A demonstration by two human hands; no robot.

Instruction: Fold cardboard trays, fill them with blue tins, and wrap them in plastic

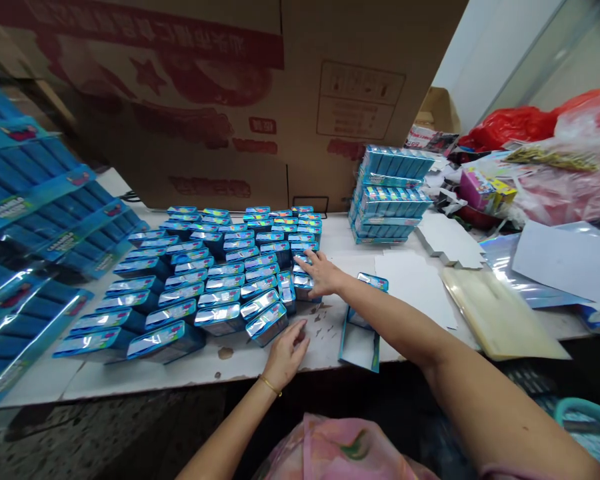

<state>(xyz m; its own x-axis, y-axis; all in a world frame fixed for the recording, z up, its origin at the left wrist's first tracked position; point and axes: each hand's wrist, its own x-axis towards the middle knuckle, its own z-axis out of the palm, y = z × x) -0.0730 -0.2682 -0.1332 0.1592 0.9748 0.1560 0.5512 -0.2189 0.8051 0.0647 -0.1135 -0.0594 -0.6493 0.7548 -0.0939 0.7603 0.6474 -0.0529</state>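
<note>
Many small blue boxes [223, 295] stand on edge in rows on the white table. My right hand [324, 275] reaches over the right end of the front rows. Its fingers are apart and touch the tops of the boxes there; whether it grips one cannot be made out. My left hand [286, 355], with a bracelet at the wrist, rests near the table's front edge beside the nearest small box [267, 324]. Its fingers are loosely bent, with a gap at the thumb and nothing visible between them. Partly under my right forearm lies an open blue tray [344, 341].
A large cardboard carton [205, 153] walls off the back. Filled display trays [391, 200] are stacked at the back right, and more [55, 220] tower on the left. White card sheets [414, 283], a plastic sheet stack [495, 313] and red bags [515, 127] lie rightward.
</note>
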